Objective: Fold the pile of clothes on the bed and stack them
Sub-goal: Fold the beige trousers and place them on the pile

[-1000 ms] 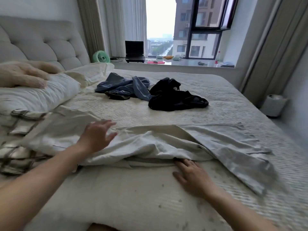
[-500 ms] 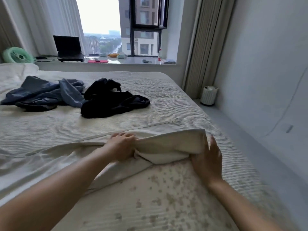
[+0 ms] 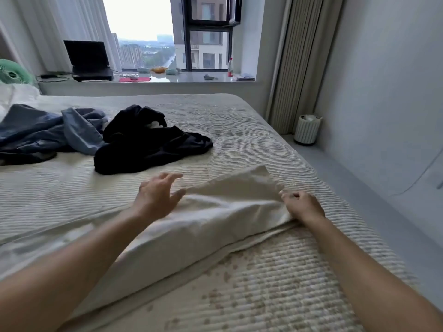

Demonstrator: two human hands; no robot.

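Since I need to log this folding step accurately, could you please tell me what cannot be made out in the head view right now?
- Cream garment: its left part is hidden by the left forearm and cut by the frame edge.
- Right hand: fingertips blurred, so its grip on the cloth is uncertain.
- Left hand: blurred.
- Blue garment: cut off at the left edge.
- Black garment: crumpled; type unclear.

Laptop (image 3: 90, 61), green fan (image 3: 12, 74), white bin (image 3: 307, 129)

Soft daylight from window (image 3: 141, 32) (sky blown out), slight motion blur, wide-angle edge distortion.
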